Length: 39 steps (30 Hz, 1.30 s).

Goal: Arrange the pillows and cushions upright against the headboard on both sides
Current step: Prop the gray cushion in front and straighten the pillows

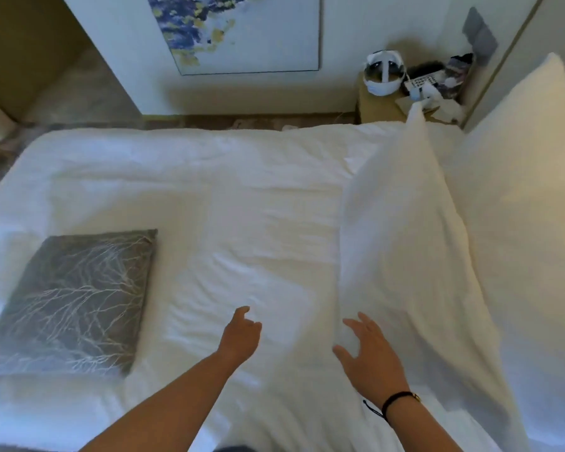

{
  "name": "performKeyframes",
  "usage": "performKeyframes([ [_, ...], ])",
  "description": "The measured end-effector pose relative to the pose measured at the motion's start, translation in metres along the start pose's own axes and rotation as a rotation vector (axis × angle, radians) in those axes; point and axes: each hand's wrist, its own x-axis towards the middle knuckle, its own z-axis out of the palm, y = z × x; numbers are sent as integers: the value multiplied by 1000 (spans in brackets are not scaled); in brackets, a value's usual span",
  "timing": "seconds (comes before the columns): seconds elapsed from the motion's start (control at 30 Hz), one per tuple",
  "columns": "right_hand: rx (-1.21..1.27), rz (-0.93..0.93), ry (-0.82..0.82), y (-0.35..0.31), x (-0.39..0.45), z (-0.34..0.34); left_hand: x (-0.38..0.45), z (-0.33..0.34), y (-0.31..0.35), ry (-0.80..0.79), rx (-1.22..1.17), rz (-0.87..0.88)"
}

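A bedroom: a white-sheeted bed (pixel 242 197), white pillows (pixel 405 239), a framed painting (pixel 242 31), and a cluttered bedside table (pixel 382 109).

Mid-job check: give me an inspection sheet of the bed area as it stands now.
Surface: bed with a rumpled white duvet.
Job's things: grey cushion lies flat at left; white pillow lies tilted at right; second white pillow leans beyond it.
Clutter: nightstand holds a white headset and small items.
Hands: left hand open above the duvet; right hand open by the pillow's near end.
Cables: nothing seen.
Surroundings: framed painting on the wall.
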Motion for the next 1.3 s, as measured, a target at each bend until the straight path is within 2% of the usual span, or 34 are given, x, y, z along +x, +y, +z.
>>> performKeyframes([
  [0.13, 21, -87, -227, -60, 16, 57, -6, -63, -83, 145, 68, -59],
  [0.33, -10, -157, -502, -166, 31, 169, -4, -121, -198, 298, 125, -136],
  [0.57, -16, -98, -680, -263, 49, 318, 25, -152, -303, 384, 96, -189],
  [0.67, 24, -4, -686, -298, 62, 372, 30, -163, -331, 428, 26, -172],
  [0.83, 209, 211, -576, -345, 95, 447, 45, -175, -362, 446, 2, -101],
  [0.93, 420, 466, -582, -368, 104, 486, 54, -183, -373, 470, -25, -89],
  [1.0, 472, 556, -590, -379, 109, 504, 58, -187, -379, 483, -44, -76],
  [1.17, 549, 534, -498, -383, 114, 507, 60, -194, -385, 483, -15, -51],
  [1.3, 619, 492, -497, -378, 114, 476, 55, -205, -377, 485, 71, 10],
])
